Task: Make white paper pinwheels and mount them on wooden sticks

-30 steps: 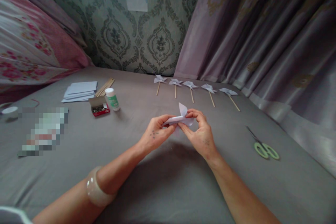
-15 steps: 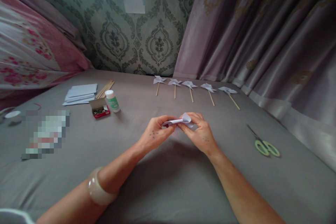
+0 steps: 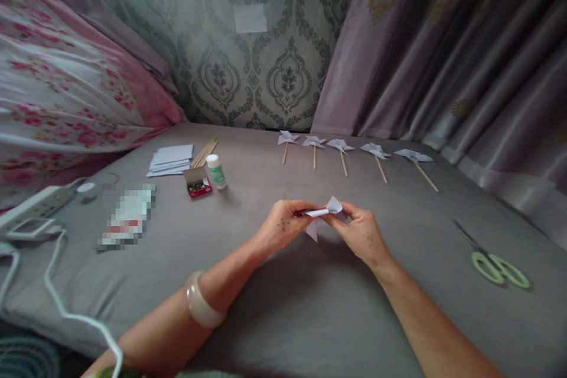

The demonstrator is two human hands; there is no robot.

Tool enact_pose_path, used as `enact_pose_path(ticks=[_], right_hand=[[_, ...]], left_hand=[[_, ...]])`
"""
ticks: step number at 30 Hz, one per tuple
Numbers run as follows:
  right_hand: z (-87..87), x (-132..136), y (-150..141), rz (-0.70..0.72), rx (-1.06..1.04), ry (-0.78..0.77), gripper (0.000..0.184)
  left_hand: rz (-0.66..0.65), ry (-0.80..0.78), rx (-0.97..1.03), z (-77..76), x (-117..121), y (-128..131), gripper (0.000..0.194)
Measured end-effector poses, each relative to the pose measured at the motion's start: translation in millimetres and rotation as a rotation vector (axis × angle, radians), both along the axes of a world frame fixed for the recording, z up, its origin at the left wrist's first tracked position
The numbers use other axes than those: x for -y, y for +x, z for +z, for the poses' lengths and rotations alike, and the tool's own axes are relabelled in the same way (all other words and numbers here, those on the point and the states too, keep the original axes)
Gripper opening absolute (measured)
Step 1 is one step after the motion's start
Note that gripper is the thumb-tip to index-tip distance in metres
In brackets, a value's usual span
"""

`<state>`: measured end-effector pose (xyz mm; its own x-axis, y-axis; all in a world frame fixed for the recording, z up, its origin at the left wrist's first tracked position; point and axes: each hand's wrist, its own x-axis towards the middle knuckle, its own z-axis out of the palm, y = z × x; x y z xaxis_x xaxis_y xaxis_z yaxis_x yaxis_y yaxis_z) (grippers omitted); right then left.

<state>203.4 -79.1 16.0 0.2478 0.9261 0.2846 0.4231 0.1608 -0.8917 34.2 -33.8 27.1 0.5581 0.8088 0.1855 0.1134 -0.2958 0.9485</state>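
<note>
The left hand [image 3: 283, 227] and the right hand [image 3: 361, 235] hold one folded white paper piece [image 3: 330, 210] between them, above the near middle of the gray-covered surface [image 3: 283, 331]. The grip of each hand is closed: the left pinches the left end of the paper, the right pinches the right end. One pointed flap hangs below the fingers; another points upward beside the right fingertips. Five paper pinwheels on sticks [image 3: 340, 146] lie in a row beyond the hands. Scissors [image 3: 491, 260] with green handles lie to the right. To the left are a white-capped bottle [image 3: 216, 172], an open small box [image 3: 198, 184], wooden sticks [image 3: 204, 153] and stacked paper [image 3: 172, 159].
</note>
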Motion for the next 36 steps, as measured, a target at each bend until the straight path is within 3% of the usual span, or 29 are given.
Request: enact_pose_path(ticks=[7,21,36], right_hand=[[-5.9,-1.8,-3.5,-0.017,-0.036,-0.044,0.038],[-22.3,-6.5,-4.1,-0.001,-0.049,-0.107,0.040],[-22.0,-11.5,-8.7,0.015,-0.123,-0.105,0.035]], left_hand=[[-0.010,-0.066,-0.013,-11.6,-7.6,-2.0,0.033],[-0.040,0.019,-0.146,-21.2,-17.6,-6.3,0.032],[-0.007,-0.027,-0.155,-16.3,-23.7,-3.3,0.030]])
